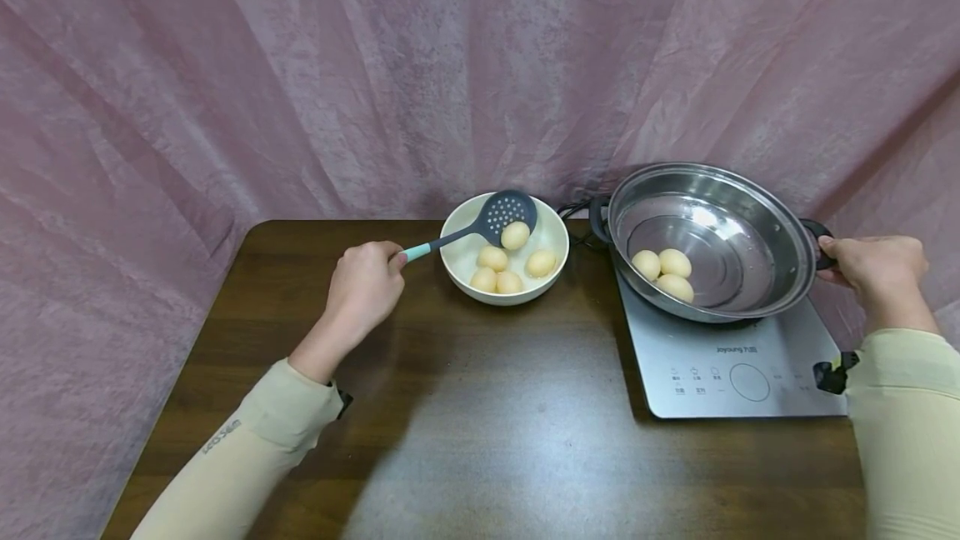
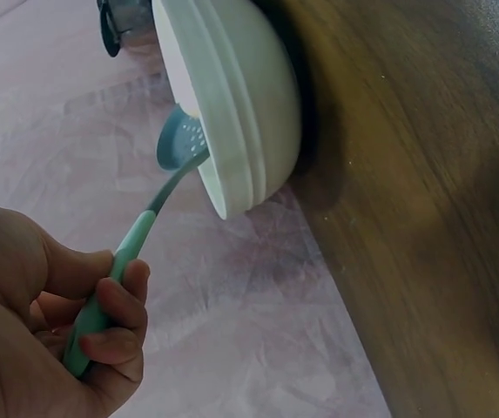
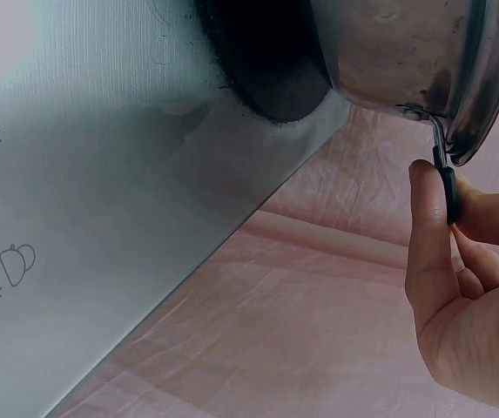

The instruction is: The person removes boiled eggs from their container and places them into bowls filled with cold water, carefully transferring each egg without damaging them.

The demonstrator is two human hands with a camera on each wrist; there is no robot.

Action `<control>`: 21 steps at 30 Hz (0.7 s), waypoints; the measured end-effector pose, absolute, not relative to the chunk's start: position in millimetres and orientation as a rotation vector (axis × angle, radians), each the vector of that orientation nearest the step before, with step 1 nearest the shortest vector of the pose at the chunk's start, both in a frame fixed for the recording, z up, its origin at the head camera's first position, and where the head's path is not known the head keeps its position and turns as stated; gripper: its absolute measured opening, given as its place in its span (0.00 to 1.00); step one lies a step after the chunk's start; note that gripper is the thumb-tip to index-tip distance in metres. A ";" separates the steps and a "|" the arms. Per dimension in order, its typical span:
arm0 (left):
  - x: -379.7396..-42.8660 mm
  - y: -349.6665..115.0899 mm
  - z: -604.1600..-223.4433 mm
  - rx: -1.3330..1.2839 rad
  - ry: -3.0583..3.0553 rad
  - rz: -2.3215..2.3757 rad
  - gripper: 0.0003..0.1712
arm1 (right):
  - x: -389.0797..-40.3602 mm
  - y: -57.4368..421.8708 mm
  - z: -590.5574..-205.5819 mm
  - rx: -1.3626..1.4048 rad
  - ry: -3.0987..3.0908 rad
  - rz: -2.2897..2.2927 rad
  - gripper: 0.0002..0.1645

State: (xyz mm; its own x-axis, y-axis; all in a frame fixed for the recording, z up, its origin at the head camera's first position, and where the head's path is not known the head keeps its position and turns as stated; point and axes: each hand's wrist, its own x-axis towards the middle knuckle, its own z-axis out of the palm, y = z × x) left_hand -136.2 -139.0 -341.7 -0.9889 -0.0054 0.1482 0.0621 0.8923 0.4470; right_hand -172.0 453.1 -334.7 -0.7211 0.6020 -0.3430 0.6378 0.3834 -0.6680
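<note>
My left hand (image 1: 365, 283) grips the mint-green handle of a skimmer (image 2: 136, 235). The skimmer's dark grey perforated head is tilted inside a white bowl (image 1: 504, 298), and one peeled egg (image 1: 515, 236) lies at its lower edge. Several more peeled eggs (image 1: 492, 258) sit in the bowl. On the right, my right hand (image 1: 881, 272) pinches the black side handle (image 3: 450, 196) of a steel pot (image 1: 738, 265) between thumb and fingers. Three peeled eggs (image 1: 675, 287) lie together at the pot's near left, in what looks like clear liquid.
Beneath the pot is a silver induction cooker (image 1: 705, 394) with printed controls. A black cord (image 1: 576, 208) runs behind, between bowl and pot. The brown wooden table (image 1: 465, 415) backs onto a pink curtain (image 1: 420, 90).
</note>
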 end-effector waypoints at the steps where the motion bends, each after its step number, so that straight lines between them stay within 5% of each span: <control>1: -136.1 -138.8 -341.6 -0.056 -2.909 -0.684 0.10 | -171.9 453.2 -334.9 1.157 2.576 -1.275 0.40; 21: -138.0 -135.0 -346.1 -0.159 -2.803 -0.547 0.08 | -172.8 453.0 -335.0 1.158 2.566 -1.275 0.40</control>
